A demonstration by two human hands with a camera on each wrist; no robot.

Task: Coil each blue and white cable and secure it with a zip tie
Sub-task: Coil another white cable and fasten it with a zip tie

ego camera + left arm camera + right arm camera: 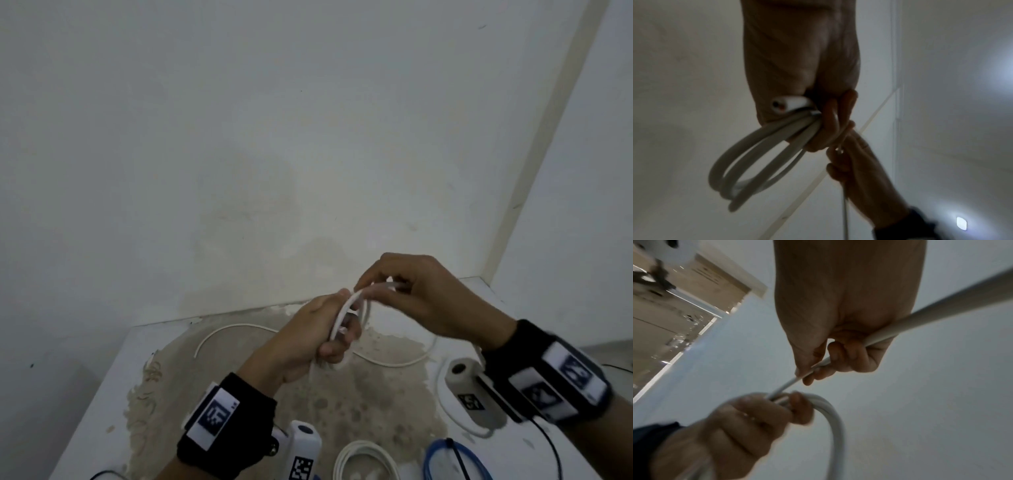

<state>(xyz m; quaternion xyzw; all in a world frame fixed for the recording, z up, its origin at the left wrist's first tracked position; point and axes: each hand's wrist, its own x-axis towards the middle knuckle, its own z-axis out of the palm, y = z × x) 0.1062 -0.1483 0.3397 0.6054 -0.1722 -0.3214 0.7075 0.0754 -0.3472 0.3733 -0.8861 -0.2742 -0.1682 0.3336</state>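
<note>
My left hand (325, 337) is held above the table and grips a small coil of white cable (342, 313) in its fist. In the left wrist view several loops (756, 155) hang from the fist, and the cut cable end (789, 104) sticks out beside the palm. Just to the right, my right hand (402, 284) pinches the free strand of the same cable (941, 305) between thumb and fingers (818, 369), close to the coil (830, 408). The rest of the cable (394, 364) trails in loose curves on the table.
A finished white coil (366, 459) and a blue coil (442, 455) bound with a black zip tie (457, 455) lie near the table's front edge. The white table (102, 394) has a rough stained patch. Walls close it in behind and at the right.
</note>
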